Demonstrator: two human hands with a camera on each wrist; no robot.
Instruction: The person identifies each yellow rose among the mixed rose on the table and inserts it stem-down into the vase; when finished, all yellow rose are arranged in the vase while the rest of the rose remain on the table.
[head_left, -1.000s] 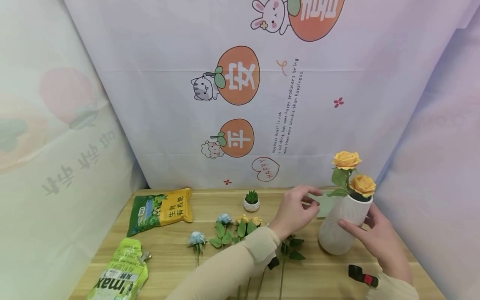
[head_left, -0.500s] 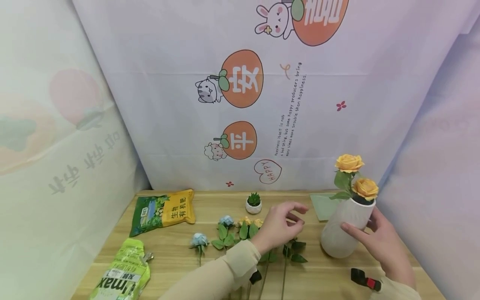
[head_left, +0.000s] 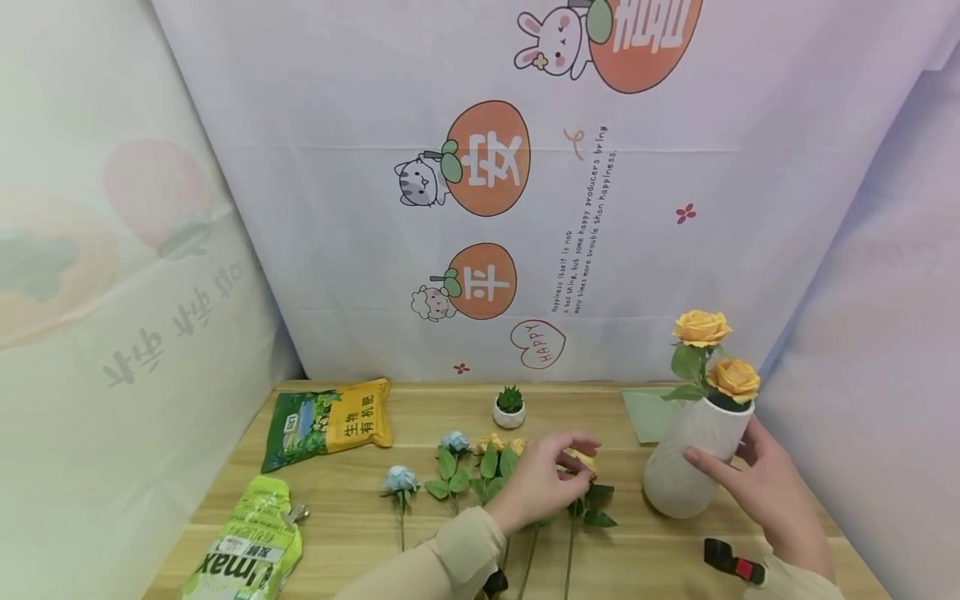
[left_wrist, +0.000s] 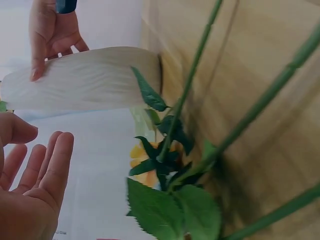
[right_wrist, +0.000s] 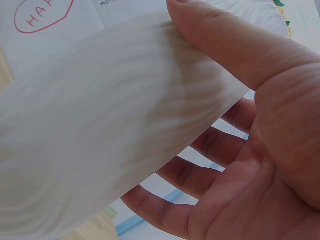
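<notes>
Gripping the white vase (head_left: 688, 460), right fingers (right_wrist: 217, 145) oppose the thumb (right_wrist: 227, 40); left fingers (left_wrist: 59, 167) curve loosely near roses (head_left: 584, 462).

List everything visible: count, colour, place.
vase: 1, white, table's right
roses: 2, yellow, in vase
blue flowers: 2, blue, centre
yellow flowers: 3+, yellow, centre
potted succulent: 1, green/white, back middle
sheet: 1, pale green, behind vase
bag: 1, green/yellow, back left
pouch: 1, lime, front left
clip: 1, silver, on pouch
table: 1, tan, below
panels: 3, white, back, sides
wrist gear: 2, black, cuffs
sleeves: 2, cream, forearms
left hand: 1, empty, near flowers
right hand: 1, holding vase
</notes>
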